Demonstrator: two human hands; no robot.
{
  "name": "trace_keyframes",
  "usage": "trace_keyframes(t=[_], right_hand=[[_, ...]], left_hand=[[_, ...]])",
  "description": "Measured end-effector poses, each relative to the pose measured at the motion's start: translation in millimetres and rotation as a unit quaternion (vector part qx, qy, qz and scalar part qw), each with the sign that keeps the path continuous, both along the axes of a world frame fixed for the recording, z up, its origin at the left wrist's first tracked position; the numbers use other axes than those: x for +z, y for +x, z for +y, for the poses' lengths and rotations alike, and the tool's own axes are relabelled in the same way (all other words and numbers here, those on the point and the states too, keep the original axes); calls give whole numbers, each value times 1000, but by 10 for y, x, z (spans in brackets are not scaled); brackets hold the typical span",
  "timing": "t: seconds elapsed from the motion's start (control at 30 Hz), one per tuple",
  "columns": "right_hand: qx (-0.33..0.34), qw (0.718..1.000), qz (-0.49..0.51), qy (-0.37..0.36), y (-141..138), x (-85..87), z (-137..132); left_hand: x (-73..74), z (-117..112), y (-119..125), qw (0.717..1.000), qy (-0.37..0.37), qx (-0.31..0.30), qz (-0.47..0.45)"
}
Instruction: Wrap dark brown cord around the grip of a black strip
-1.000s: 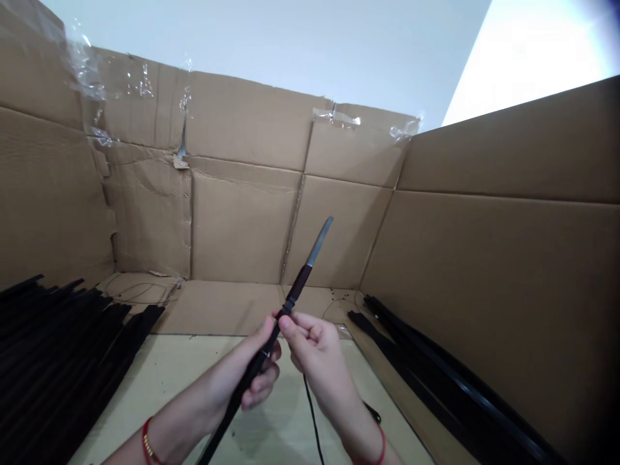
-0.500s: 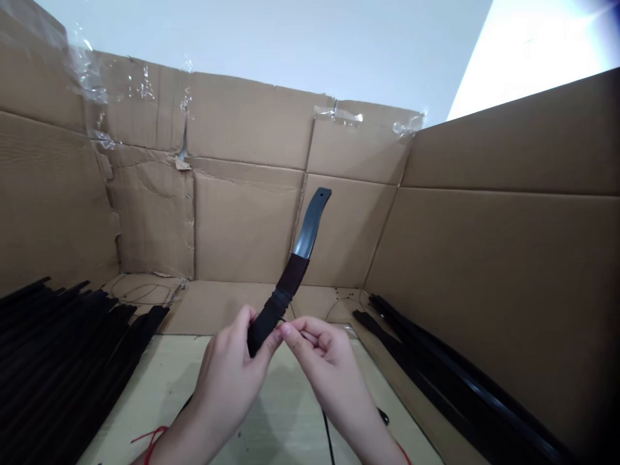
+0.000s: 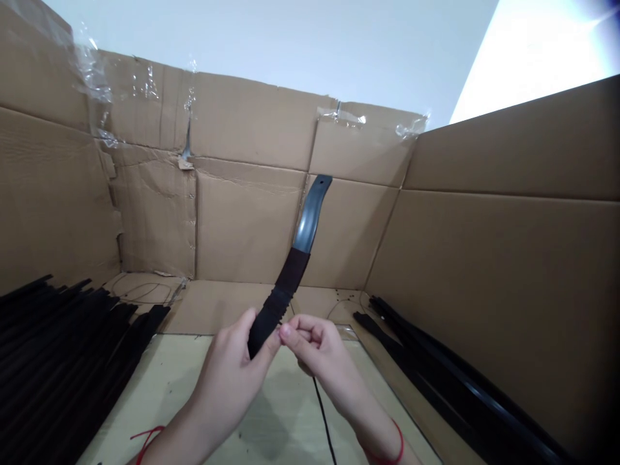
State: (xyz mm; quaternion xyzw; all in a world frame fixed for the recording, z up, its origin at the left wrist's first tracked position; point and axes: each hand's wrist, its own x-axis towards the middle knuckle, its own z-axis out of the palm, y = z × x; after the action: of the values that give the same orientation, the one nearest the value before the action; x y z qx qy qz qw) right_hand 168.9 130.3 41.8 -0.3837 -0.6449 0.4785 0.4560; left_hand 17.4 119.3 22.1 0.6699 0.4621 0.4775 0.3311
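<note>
Our left hand (image 3: 227,365) grips the strip (image 3: 308,223); our right hand (image 3: 322,355) pinches the cord (image 3: 323,412). Slackening that pinch could loosen the coils (image 3: 278,301) beyond our hands.

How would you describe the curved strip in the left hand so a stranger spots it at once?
Start at the cardboard back wall and look in front of its middle. There, sticking up from the left hand, is a curved strip, dark along its lower part. Unlike the black strips piled at left, it ends in a shiny grey tip with a small hole.
</note>
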Motion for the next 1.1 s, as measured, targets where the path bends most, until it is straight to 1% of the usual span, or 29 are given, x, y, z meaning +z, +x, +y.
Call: trace_keyframes(t=[0.03,0.07,0.1,0.13,0.17,0.2,0.23,0.3,0.33,0.4,0.47,0.5,0.53,0.6,0.63,0.7,0.73,0.77,0.8,0.87,0.93,0.97,1.0,1.03,1.07,1.1], right_hand=[[37,998,42,-29,20,-3,27],[69,993,80,-48,33,-12,44],[87,989,110,-51,37,-24,49],[87,987,128,-41,32,-37,46],[68,989,133,-22,20,-48,37],[45,991,129,-6,5,-54,24],[27,992,121,1,-13,-56,10],[17,993,115,-7,-41,-45,-16],[25,993,118,-14,-50,-35,-29],[51,991,124,-22,-55,-10,-58],[60,991,117,-16,-54,9,-93],[56,992,108,-9,-54,13,-107],[46,994,101,-1,-56,13,-117],[21,995,100,16,-63,-3,-115],[14,994,108,22,-68,-16,-104],[14,992,124,30,-71,-48,-70],[23,991,129,31,-68,-61,-54],[37,990,132,32,-59,-70,-43],[56,989,130,30,-47,-74,-37],[108,987,122,18,-16,-63,-42],[134,985,107,18,4,-37,-54],[129,987,98,23,4,-24,-56],[112,989,92,31,-3,-14,-55],[86,991,90,39,-15,-8,-49],[59,993,92,44,-31,-8,-40],[39,993,98,45,-46,-11,-29]], left_hand=[[13,-14,-7,997,-11,-55,-51],[21,-21,-17,986,-31,-125,-103],[23,-19,-29,966,-62,-201,-149],[19,-10,-40,939,-97,-272,-185],[8,7,-49,915,-127,-322,-206],[-8,26,-54,901,-144,-348,-217],[-28,45,-53,898,-146,-353,-220],[-74,71,-37,907,-133,-336,-217],[-100,75,-25,907,-128,-336,-220],[-149,68,0,892,-132,-361,-239],[-184,53,16,879,-139,-380,-252],[-191,47,19,881,-142,-379,-245],[-190,45,21,888,-146,-373,-225],[-165,51,23,913,-160,-334,-170],[-146,58,26,928,-157,-301,-150],[-113,73,36,953,-137,-220,-159],[-106,78,41,954,-139,-190,-185],[-106,82,45,948,-157,-176,-214],[-113,85,45,935,-190,-177,-243],[-141,97,36,889,-280,-225,-283],[-171,118,22,845,-341,-289,-292],[-180,128,19,831,-356,-314,-289],[-182,134,19,828,-359,-329,-276],[-177,134,24,841,-346,-327,-258],[-166,126,33,867,-313,-307,-239],[-149,112,42,898,-267,-271,-221]])
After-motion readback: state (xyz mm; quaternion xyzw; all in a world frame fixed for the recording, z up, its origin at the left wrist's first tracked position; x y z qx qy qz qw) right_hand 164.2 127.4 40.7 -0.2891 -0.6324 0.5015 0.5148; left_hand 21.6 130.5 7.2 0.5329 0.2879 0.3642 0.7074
